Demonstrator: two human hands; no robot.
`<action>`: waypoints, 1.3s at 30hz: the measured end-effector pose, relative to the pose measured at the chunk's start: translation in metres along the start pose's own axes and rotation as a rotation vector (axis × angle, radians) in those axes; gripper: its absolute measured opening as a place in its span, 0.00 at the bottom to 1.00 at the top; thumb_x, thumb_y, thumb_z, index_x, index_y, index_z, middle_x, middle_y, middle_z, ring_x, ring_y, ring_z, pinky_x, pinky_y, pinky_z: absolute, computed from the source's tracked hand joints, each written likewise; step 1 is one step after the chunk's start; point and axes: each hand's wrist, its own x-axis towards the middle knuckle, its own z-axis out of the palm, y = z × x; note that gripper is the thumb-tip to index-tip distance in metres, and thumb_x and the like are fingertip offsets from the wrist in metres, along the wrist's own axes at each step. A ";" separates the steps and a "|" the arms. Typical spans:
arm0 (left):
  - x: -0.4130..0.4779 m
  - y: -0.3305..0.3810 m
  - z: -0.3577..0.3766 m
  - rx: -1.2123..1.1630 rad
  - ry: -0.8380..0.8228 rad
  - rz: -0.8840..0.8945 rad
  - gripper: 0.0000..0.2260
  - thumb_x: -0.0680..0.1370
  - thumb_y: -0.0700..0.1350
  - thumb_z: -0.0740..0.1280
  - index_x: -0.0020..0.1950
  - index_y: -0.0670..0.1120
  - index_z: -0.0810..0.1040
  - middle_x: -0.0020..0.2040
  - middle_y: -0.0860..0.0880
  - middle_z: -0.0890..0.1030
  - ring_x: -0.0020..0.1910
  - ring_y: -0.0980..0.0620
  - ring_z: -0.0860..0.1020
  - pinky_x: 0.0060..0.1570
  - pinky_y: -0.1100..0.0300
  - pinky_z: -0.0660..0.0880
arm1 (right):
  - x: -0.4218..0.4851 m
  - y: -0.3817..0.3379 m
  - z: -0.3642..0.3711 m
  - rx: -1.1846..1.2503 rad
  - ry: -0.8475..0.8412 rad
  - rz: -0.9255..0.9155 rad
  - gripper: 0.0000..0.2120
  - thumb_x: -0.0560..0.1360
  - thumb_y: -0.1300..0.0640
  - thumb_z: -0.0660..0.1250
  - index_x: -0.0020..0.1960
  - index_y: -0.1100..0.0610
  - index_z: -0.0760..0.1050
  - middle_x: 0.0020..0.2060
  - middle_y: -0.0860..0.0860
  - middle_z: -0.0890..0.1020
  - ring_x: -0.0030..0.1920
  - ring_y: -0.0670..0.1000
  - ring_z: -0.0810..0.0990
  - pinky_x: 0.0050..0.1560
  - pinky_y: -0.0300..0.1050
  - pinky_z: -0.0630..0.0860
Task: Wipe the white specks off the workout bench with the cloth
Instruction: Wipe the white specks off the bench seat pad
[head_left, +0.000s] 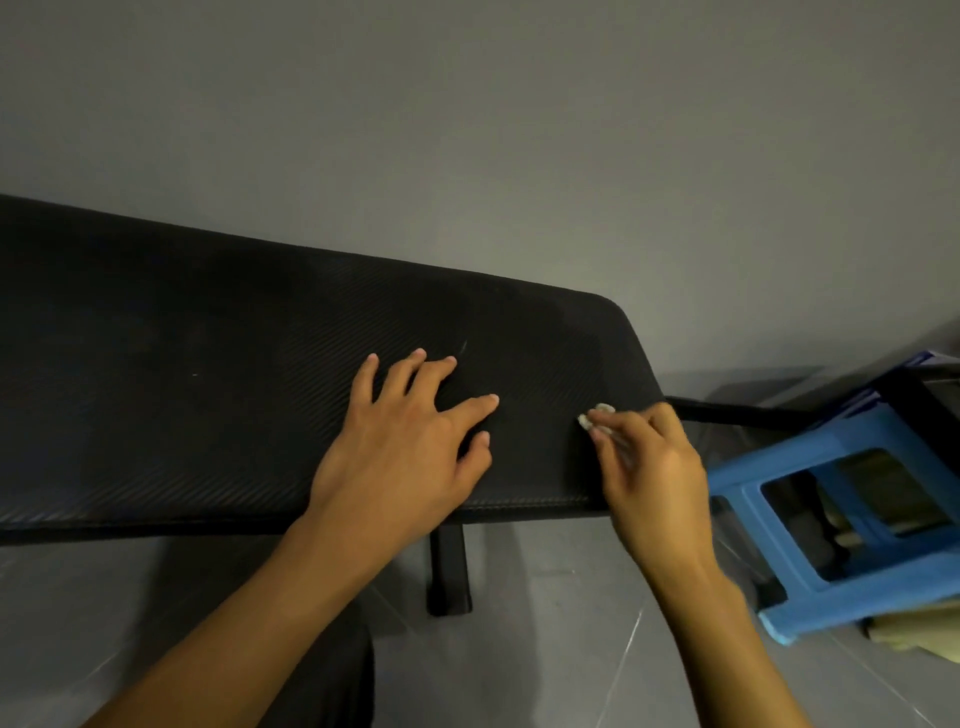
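- Across the middle of the frame, from the left edge to right of centre, lies the black workout bench. Its ribbed pad slants beneath a plain grey wall.
- At the centre of the frame the left hand rests flat on the pad, fingers straight and spread, grasping nothing.
- Just right of it, near the pad's right end, the right hand pinches a small pale cloth between thumb and fingertips. The bunched cloth lies against the pad's surface, close to its near edge.
- Left of centre, one tiny white speck shows on the pad, well apart from both hands. A faint pale streak lies just above the left hand's fingertips.
- Below centre, a black bench leg stands on the grey tiled floor.
- At the lower right, a blue plastic stool sits tilted beside the bench end, with a black bar reaching from the bench toward it.
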 end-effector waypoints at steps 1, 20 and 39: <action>0.000 0.001 0.000 0.014 0.002 0.003 0.24 0.80 0.60 0.50 0.72 0.61 0.74 0.74 0.45 0.72 0.76 0.41 0.66 0.74 0.33 0.60 | 0.005 0.008 0.000 -0.048 0.012 0.017 0.10 0.80 0.53 0.67 0.59 0.53 0.82 0.50 0.48 0.76 0.48 0.51 0.82 0.46 0.51 0.81; 0.076 0.103 0.033 0.016 -0.101 0.075 0.24 0.84 0.61 0.49 0.80 0.64 0.55 0.83 0.44 0.50 0.81 0.37 0.45 0.71 0.24 0.41 | 0.081 0.062 0.009 -0.124 -0.017 0.050 0.09 0.81 0.54 0.66 0.56 0.57 0.81 0.50 0.54 0.77 0.44 0.58 0.80 0.40 0.45 0.68; 0.075 0.100 0.036 -0.061 -0.034 0.076 0.21 0.83 0.60 0.52 0.75 0.63 0.65 0.82 0.45 0.55 0.81 0.39 0.47 0.72 0.25 0.43 | 0.132 0.058 0.040 -0.027 -0.082 -0.132 0.12 0.82 0.54 0.62 0.62 0.54 0.80 0.54 0.53 0.76 0.50 0.56 0.80 0.46 0.50 0.76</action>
